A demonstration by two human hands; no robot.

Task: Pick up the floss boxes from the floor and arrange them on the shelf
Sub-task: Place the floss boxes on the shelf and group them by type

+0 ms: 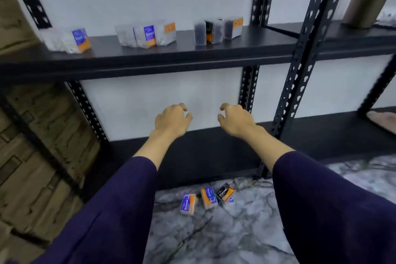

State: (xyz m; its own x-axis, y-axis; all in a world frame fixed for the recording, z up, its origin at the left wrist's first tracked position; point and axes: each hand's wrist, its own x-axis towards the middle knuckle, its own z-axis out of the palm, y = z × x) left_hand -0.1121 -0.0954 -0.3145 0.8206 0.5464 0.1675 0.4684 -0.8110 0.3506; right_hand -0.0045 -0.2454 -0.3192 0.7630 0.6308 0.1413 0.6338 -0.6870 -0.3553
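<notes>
Three floss boxes lie on the marble floor below my arms: a blue-and-orange box [188, 203], a second one [209, 197] and a black-and-orange box [225, 193]. On the black shelf [150, 62] stand several more: one at the left [79, 40], a clear group in the middle [147, 35] and a dark group to the right [217, 31]. My left hand [172, 120] and my right hand [234, 119] hover between the shelves, fingers curled apart, holding nothing.
Black perforated uprights [300, 53] frame the shelf bays. A lower black shelf [214, 156] sits just above the floor. A beige cylinder [364, 0] stands on the right bay's shelf. A brick-patterned wall [32, 146] is on the left.
</notes>
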